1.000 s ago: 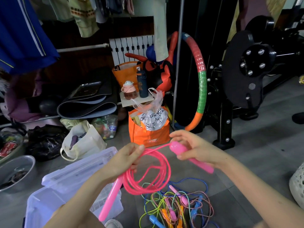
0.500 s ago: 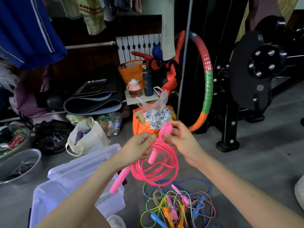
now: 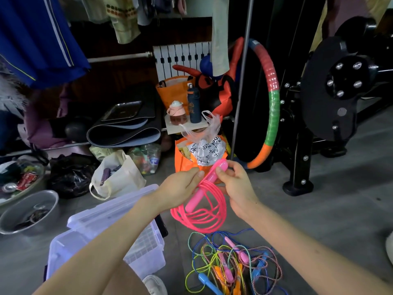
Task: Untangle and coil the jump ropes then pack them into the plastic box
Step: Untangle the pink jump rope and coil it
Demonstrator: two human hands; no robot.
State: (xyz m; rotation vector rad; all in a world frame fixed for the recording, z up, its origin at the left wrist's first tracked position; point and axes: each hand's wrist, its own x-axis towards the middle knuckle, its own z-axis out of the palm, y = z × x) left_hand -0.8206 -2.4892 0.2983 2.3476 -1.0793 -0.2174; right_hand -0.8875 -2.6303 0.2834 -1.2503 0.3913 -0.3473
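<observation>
- A metal bowl (image 3: 27, 211) sits on the floor (image 3: 319, 209) just left of the plastic box (image 3: 145, 251).
- The plastic box stands at the lower left, and its clear lid (image 3: 110, 209) rests across its far edge.
- Above the box's right corner, the left hand (image 3: 180, 188) curls its fingers round the top of the pink jump rope (image 3: 204, 218) — the loops hang from it in a loose coil, in the air, not in the box.
- A pink handle (image 3: 209, 177) slants across the coil, right of the box.
- Further right, the right hand (image 3: 238, 188) pinches the handle's upper end between thumb and fingers.
- On the floor right of the box, below the coil, lie the tangled ropes (image 3: 234, 262) — blue, green, yellow and striped, with their handles mixed in.
</observation>
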